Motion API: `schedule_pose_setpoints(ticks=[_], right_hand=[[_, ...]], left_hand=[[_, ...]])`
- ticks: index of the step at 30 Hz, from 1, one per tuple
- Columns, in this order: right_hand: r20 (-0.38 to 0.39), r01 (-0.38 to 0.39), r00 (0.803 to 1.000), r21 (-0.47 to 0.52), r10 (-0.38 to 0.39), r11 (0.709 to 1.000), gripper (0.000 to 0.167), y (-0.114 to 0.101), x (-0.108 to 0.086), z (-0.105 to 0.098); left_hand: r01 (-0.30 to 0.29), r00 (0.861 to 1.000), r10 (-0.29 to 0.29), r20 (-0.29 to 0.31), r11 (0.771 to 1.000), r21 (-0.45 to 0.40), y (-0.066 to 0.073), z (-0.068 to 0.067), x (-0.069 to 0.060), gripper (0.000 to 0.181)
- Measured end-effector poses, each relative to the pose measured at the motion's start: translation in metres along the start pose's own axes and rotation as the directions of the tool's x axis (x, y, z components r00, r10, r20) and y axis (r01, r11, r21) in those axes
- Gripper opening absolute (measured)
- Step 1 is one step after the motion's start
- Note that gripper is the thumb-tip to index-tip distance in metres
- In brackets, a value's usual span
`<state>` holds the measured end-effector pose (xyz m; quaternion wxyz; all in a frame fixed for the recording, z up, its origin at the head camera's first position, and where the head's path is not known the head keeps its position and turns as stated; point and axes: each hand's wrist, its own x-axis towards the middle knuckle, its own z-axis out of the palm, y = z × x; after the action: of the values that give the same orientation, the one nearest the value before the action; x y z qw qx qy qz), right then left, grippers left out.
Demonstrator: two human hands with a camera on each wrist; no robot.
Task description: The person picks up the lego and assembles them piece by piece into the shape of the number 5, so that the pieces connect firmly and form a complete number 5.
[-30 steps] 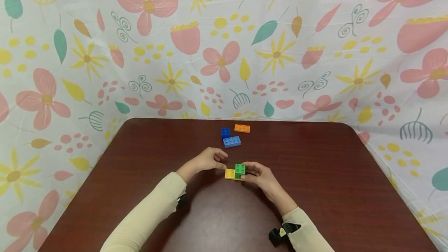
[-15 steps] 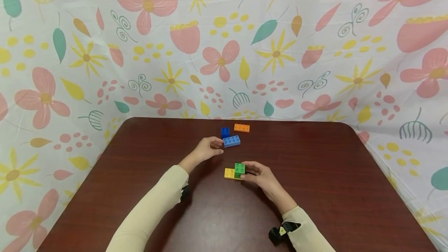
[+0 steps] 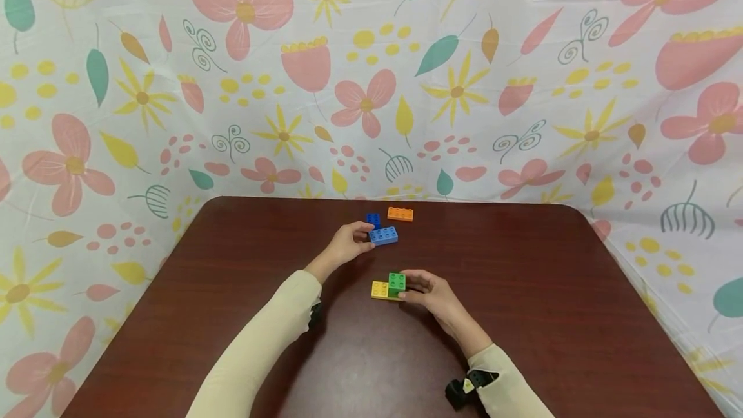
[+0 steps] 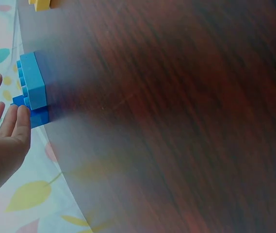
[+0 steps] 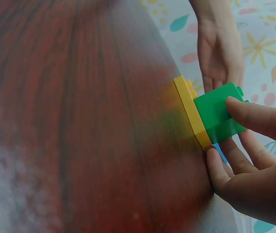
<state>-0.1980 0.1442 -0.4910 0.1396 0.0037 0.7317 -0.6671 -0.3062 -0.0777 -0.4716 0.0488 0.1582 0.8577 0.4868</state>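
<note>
My left hand is at the left end of a light blue toy brick, thumb and fingers apart. In the left wrist view the fingers are nearly straight beside the light blue brick; I cannot tell whether they touch it. A dark blue brick lies just behind it. My right hand holds a green brick that sits on the right part of a flat yellow brick. In the right wrist view, the thumb presses the green brick's side and the fingers lie behind it.
An orange brick lies near the far edge of the dark brown table. Behind the table hangs a flower-patterned cloth. A black wrist camera is strapped at the right sleeve.
My left hand has left the yellow brick's side and moved forward to the light blue brick. The right hand stays on the green brick, and the bricks have not moved.
</note>
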Motion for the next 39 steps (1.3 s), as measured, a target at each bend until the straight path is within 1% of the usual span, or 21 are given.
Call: schedule_pose_setpoints(ticks=[7,12,16,26,33,39], right_hand=[[0.014,0.02,1.0,-0.001,-0.02,1.0,0.048,0.0,-0.001,0.0],[0.015,0.015,1.0,0.0,-0.015,1.0,0.049,-0.001,-0.002,0.0],[0.011,0.009,1.0,0.011,-0.01,1.0,0.048,-0.001,-0.002,0.001],[0.006,0.013,1.0,0.01,-0.013,1.0,0.047,0.001,-0.002,0.0],[0.011,0.003,1.0,0.011,-0.003,1.0,0.047,0.001,-0.002,0.0],[0.011,0.009,1.0,0.014,-0.009,1.0,0.048,0.001,-0.002,-0.001]], left_hand=[[0.011,1.0,-0.011,0.002,1.0,0.02,0.0,0.003,0.005,0.04],[0.026,1.0,-0.026,0.011,0.999,0.031,0.002,0.004,0.006,0.04],[0.025,1.0,-0.026,0.013,0.998,0.06,0.002,0.006,0.007,0.04],[-0.023,1.0,0.021,0.013,0.985,0.172,-0.001,0.011,0.009,0.036],[-0.072,0.997,0.071,0.011,0.97,0.234,-0.004,0.013,0.008,0.027],[-0.112,0.994,0.113,0.013,0.953,0.28,-0.004,0.014,0.008,0.024]])
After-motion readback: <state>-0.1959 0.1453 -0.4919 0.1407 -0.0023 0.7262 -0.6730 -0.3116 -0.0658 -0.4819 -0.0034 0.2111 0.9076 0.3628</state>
